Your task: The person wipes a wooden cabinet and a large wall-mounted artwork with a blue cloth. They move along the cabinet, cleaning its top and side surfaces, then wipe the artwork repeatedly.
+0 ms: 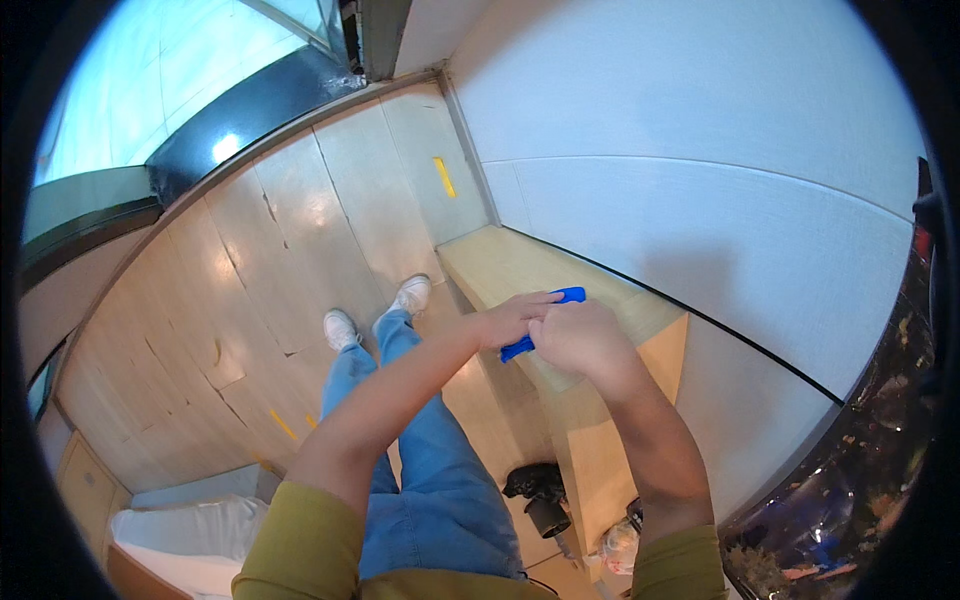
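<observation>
A bright blue cloth is bunched up between both hands, above the top of a light wooden bench or low cabinet. My left hand lies on the cloth, its fingers stretched towards the upper end. Against it, on the right, my right hand is closed around the cloth's middle. The cloth sticks out above the fingers and below them. The hands hide its middle part, and whether it touches the wood cannot be told.
A white panelled wall rises behind the bench. Below it on the floor are a black bag and a black cylindrical container. A dark, stained surface stands at right. Bulky white material lies lower left.
</observation>
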Demonstrator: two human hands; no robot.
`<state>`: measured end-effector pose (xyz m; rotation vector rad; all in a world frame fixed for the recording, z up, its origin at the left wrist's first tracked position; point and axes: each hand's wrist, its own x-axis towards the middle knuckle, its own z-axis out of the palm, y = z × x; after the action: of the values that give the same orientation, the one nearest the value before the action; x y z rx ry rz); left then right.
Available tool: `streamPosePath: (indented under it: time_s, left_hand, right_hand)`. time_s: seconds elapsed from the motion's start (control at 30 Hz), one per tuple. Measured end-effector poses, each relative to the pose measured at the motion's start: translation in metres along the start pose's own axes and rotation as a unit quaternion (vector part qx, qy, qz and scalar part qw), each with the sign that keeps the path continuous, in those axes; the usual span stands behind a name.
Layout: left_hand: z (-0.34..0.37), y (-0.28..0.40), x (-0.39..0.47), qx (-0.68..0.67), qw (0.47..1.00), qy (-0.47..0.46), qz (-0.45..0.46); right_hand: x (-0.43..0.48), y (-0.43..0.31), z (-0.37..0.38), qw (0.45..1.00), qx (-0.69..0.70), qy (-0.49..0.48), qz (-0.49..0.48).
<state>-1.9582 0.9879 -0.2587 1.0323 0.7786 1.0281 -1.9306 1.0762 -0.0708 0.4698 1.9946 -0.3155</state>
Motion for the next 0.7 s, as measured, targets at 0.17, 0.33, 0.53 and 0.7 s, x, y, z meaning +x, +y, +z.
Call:
streamPosePath:
  time_s: [0.17,0.33,0.53,0.7]
  left_hand:
    - [-0.001,-0.003,0.058,0.004,0.999,-0.038,0.034]
    - [0.009,-0.012,0.088,-0.01,1.0,-0.008,0.018]
    - [-0.003,-0.015,0.025,0.018,1.0,0.0,-0.025]
    - [-0.003,-0.013,0.034,0.07,0.998,0.0,0.007]
  right_hand:
    - [-0.006,0.034,0.005,0.995,0.001,0.042,0.086]
    - [0.0,0.049,0.01,0.988,0.018,0.052,0.143]
    - [-0.004,0.01,0.009,0.994,-0.012,0.033,0.099]
    - [0.002,0.02,0.0,0.988,0.052,-0.056,0.132]
